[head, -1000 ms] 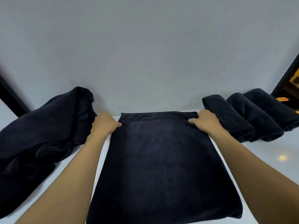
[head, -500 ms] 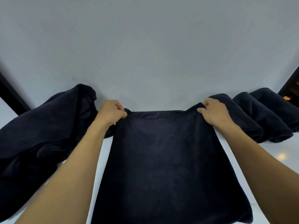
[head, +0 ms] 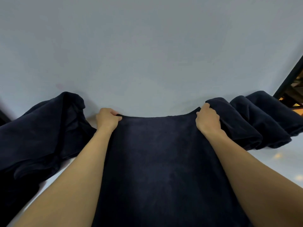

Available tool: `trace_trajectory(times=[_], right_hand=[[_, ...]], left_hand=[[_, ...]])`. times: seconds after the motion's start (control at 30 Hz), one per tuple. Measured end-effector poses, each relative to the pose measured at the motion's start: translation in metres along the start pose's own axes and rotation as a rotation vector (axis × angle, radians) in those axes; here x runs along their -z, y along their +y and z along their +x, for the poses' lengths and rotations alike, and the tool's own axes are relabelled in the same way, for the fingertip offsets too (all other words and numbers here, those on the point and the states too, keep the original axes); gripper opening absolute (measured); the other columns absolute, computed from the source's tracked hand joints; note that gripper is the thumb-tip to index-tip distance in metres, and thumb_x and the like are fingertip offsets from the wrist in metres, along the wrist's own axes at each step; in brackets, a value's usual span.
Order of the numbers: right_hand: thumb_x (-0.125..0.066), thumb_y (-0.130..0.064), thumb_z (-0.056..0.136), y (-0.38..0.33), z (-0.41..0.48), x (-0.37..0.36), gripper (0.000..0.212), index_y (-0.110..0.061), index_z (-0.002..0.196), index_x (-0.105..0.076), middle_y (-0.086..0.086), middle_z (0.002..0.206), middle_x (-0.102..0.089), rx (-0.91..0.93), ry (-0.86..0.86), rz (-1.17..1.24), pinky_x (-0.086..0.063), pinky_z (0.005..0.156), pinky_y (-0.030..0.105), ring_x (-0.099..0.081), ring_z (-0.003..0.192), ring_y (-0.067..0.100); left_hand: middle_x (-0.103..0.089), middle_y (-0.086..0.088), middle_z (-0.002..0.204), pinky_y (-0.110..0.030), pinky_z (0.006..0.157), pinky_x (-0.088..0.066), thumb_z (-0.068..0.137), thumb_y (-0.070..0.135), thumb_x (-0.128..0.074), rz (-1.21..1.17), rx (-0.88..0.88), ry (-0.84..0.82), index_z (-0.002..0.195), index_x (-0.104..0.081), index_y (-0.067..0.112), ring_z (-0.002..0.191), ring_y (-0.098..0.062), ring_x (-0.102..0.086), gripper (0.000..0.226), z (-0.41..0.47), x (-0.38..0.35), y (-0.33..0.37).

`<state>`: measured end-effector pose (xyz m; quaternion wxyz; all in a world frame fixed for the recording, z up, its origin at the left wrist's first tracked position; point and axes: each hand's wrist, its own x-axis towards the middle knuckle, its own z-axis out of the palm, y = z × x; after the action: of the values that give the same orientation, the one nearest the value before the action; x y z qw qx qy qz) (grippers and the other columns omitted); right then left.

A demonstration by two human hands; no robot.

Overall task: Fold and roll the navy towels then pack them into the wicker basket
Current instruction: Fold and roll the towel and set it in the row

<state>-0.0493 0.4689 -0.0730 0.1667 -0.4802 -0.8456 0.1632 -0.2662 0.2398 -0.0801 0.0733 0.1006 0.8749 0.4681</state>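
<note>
Dim, soft light, wide-angle bending at edges, slightly blurred throughout.

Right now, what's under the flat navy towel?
White tabletop shows beside the flat navy towel; anything beneath it is covered. The left hand and right hand grip its far corners.

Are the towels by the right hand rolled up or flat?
Rolled up: three rolled towels lie side by side as thick tubes beside the right hand.

A navy towel (head: 160, 161) spreads flat between the left fingers (head: 114, 115) and right fingers (head: 204, 108), which pinch its far corners. Crumpled towels (head: 41, 136) heap left of the left fingers; three rolled towels (head: 262, 122) lie just beside the right fingers
</note>
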Motion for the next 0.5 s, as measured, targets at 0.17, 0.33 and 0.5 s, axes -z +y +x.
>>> trace_trajectory(times=[0.17,0.33,0.5], right_hand=[[-0.060,-0.025,0.096,-0.001,0.003,-0.008,0.045,0.002,0.127,-0.040,0.021,0.123,-0.056,-0.029,-0.059,-0.046,-0.045,0.081,0.040,-0.057,0.109,0.037],[-0.059,-0.018,0.092,-0.003,0.013,0.003,0.022,-0.007,0.074,-0.052,0.006,0.072,-0.056,-0.094,-0.199,0.017,-0.033,0.047,0.028,-0.050,0.060,0.020],[-0.062,-0.028,0.092,-0.022,0.007,0.039,0.024,-0.005,0.090,-0.057,0.006,0.084,-0.058,-0.004,-0.157,0.131,-0.042,0.059,0.031,-0.053,0.073,0.022]], left_hand=[[-0.060,-0.006,0.079,-0.029,0.061,-0.045,0.077,0.017,-0.079,0.208,0.040,-0.120,0.088,-0.061,0.002,0.069,-0.019,-0.054,0.027,-0.002,-0.009,0.009],[-0.064,-0.014,0.100,-0.035,0.073,-0.050,0.075,0.015,-0.082,0.192,0.102,-0.174,0.100,-0.059,-0.004,0.092,-0.030,-0.061,0.039,0.004,-0.009,0.016],[-0.069,-0.012,0.105,-0.039,0.091,-0.054,0.071,0.014,-0.085,0.011,0.062,-0.186,0.102,-0.068,0.004,0.097,-0.028,-0.065,0.037,0.006,0.017,0.033]])
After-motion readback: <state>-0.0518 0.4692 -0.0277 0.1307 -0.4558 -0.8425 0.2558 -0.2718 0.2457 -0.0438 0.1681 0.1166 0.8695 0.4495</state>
